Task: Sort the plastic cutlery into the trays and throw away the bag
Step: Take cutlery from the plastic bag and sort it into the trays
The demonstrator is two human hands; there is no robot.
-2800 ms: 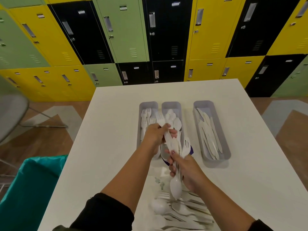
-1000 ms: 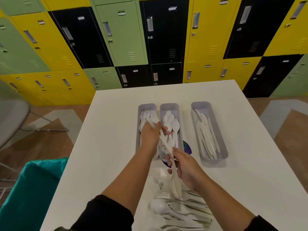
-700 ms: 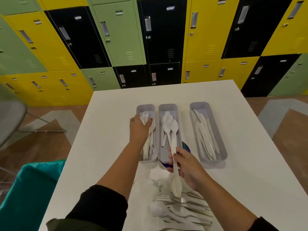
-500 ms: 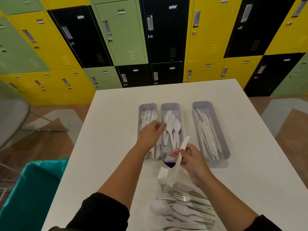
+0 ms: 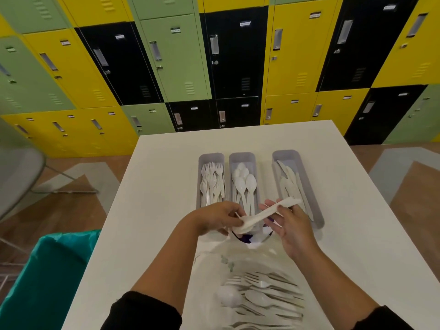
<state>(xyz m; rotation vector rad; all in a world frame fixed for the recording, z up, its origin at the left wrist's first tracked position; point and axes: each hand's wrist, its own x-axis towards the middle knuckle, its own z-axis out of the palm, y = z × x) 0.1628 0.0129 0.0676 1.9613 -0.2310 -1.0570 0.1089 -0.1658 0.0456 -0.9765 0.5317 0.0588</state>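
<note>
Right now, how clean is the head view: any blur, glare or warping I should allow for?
Head view: even light, no glare; lockers splay outward from wide-angle warp; trays sharp; held cutlery and bag pile motion-smeared.

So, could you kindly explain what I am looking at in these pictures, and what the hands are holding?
No machine here: a head-worn camera looks down at a person's two bare hands over a white table. Three grey trays hold forks, spoons and knives. Nearer lies a clear bag of unsorted cutlery. The right hand has a grip on a white knife; the left hand touches its near end. A teal-lined bin stands at left.
</note>
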